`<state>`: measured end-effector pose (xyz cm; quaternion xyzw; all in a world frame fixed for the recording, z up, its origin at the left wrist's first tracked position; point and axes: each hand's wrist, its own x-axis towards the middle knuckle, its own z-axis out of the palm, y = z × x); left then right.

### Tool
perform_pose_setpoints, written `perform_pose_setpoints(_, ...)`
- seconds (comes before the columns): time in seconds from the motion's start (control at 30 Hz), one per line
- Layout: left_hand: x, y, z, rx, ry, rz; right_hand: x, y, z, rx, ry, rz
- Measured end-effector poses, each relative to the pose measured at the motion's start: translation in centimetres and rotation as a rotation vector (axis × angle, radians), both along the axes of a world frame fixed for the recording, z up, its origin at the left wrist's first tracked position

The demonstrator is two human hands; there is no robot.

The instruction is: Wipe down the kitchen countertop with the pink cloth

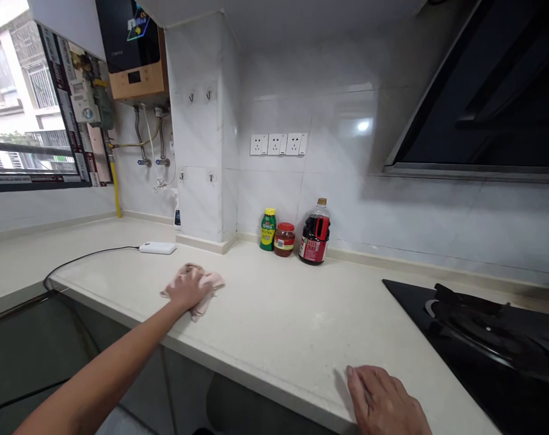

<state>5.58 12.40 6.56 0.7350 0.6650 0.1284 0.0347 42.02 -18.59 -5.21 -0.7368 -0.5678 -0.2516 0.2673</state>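
Pale counter [274,314], left hand [189,290] on pink cloth [213,280], right hand [387,400] near hob [478,376]

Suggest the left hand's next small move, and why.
Probably slide the left hand, with the pink cloth, rightward along the counter: the hand lies on the cloth, and the red-lidded jar and dark bottle stand back near the wall, off that path.

Slim, bare left forearm [106,366] — bare right hand [387,400]
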Motion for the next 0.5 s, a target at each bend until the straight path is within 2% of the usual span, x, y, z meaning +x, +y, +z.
perform_pose_setpoints(0.13, 10.5, -4.7, -0.8, -0.046, -0.001, -0.324, -0.8, 0.0, 0.9, 0.016, -0.003, -0.007)
perform_pose_setpoints(0.27, 19.2, -11.6, -1.2, -0.120, -0.017, -0.644, -1.4, -0.3, 1.3, 0.049, 0.019, -0.118)
perform_pose_setpoints(0.37, 21.9, -16.5, -1.5, -0.157, -0.036, -0.869, -0.8, -0.5, 0.7, 0.076, 0.015, -0.130)
perform_pose_setpoints(0.43, 21.6, -18.9, -1.7, -0.177, -0.055, -1.007, -0.1, -0.6, 0.0, 0.078, 0.026, -0.123)
perform_pose_setpoints(0.5, 20.0, -20.4, -1.9, -0.190, -0.079, -1.090, 0.7, -0.7, -0.5, 0.081, 0.058, -0.114)
